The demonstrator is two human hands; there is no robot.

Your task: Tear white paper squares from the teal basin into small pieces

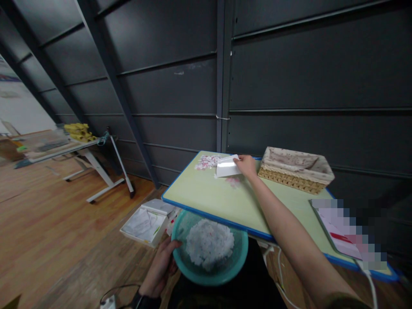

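Observation:
My left hand [163, 262] grips the left rim of a teal plastic basin [212, 278], thumb over the edge. The basin sits over my lap, just below the front edge of the table. In it lies a heap of small white pieces [210, 243], too blurred to name. Over the far part of the table, my right hand [246, 166] pinches the right end of a white box-like piece [228, 167] with a shiny side. Beside it on the tabletop lie scattered white and pink flakes [207, 162], with a fainter pink patch [233, 182] nearer to me.
A pale green table [199, 189] with blue edging stands before me. On its right are a cloth-lined wicker basket [294, 182] and a tablet-like device [337, 234] with a cable. An open white box [144, 225] is on the floor. Dark wall panels [174, 86] rise behind.

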